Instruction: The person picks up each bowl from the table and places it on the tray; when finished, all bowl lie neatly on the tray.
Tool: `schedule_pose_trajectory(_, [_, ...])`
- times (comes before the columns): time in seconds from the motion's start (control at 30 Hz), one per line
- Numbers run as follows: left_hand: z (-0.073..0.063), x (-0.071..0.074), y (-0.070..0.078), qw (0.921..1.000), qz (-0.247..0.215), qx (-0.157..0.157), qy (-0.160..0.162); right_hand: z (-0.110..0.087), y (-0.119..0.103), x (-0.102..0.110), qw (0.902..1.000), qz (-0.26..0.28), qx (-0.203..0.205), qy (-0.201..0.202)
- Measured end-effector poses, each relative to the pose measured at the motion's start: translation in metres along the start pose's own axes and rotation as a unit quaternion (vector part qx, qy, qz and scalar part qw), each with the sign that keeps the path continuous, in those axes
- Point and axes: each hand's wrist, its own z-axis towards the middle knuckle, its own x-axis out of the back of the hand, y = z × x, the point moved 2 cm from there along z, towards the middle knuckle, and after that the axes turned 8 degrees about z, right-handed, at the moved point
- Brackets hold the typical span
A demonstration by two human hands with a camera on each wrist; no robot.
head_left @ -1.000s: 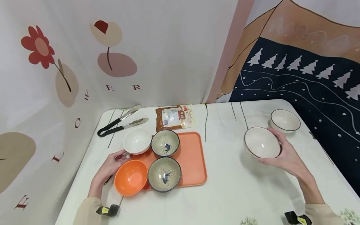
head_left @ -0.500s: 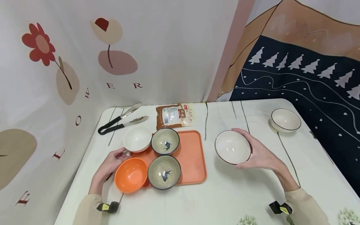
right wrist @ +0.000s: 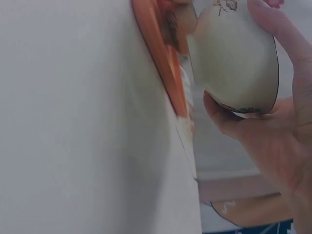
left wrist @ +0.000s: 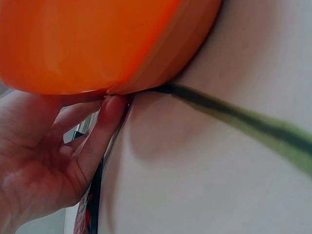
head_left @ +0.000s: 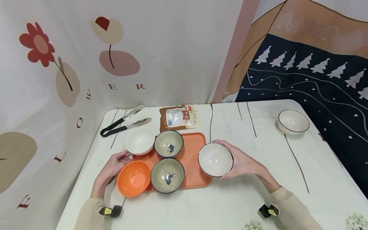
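Note:
My right hand point(head_left: 241, 161) grips a white bowl with a dark rim point(head_left: 215, 159), its thumb and fingers on opposite sides. The bowl overlaps the right edge of the orange tray point(head_left: 195, 159) in the head view; the right wrist view shows it raised, with small painted marks on its outside point(right wrist: 236, 58). My left hand point(head_left: 113, 166) pinches the tray's left edge, between a plain white bowl point(head_left: 140, 142) and an orange bowl point(head_left: 134, 179). Its fingertips are partly hidden under the orange bowl in the left wrist view. Two speckled bowls with blue fish, one behind point(head_left: 169, 143) and one in front point(head_left: 168, 175), stand beside these.
Black-handled metal tongs point(head_left: 123, 123) lie at the back left. A brown and clear food packet point(head_left: 178, 117) lies behind the tray. Another dark-rimmed white bowl point(head_left: 293, 122) stands at the table's far right. Printed cloth point(head_left: 178, 57) hangs behind the table.
My right hand has carried the dark-rimmed white bowl leftward from beside the far-right bowl to the tray's right edge. The left hand and the other bowls have stayed in place.

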Motion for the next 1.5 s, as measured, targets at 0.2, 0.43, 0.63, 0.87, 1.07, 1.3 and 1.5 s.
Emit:
schedule_pose_trajectory(0.2, [0.002,0.000,0.002,1.0000,-0.002,0.000,-0.002,0.009,0.002,-0.018,0.9996,0.006,0.015,-0.025])
schedule_pose_trajectory(0.43, [0.002,0.000,0.001,1.0000,0.001,0.005,0.000,0.014,0.006,-0.035,0.9991,0.005,0.016,-0.039])
schedule_pose_trajectory(0.63, [-0.001,-0.001,0.002,1.0000,-0.008,0.004,-0.001,0.017,0.011,-0.045,0.9987,-0.001,0.026,-0.044])
schedule_pose_trajectory(0.87, [-0.001,-0.001,0.001,0.9999,-0.010,-0.003,0.003,0.018,0.014,-0.049,0.9985,-0.010,0.029,-0.045])
schedule_pose_trajectory(1.07, [0.000,0.000,0.001,0.9999,-0.011,0.000,0.001,0.016,0.013,-0.049,0.9983,-0.022,0.026,-0.047])
schedule_pose_trajectory(1.3, [0.000,-0.002,0.002,0.9998,-0.011,0.016,-0.001,0.015,0.012,-0.049,0.9983,-0.011,0.017,-0.054])
schedule_pose_trajectory(1.5, [0.000,-0.002,0.001,0.9996,-0.021,0.017,-0.002,0.013,0.012,-0.051,0.9980,-0.008,0.010,-0.061])
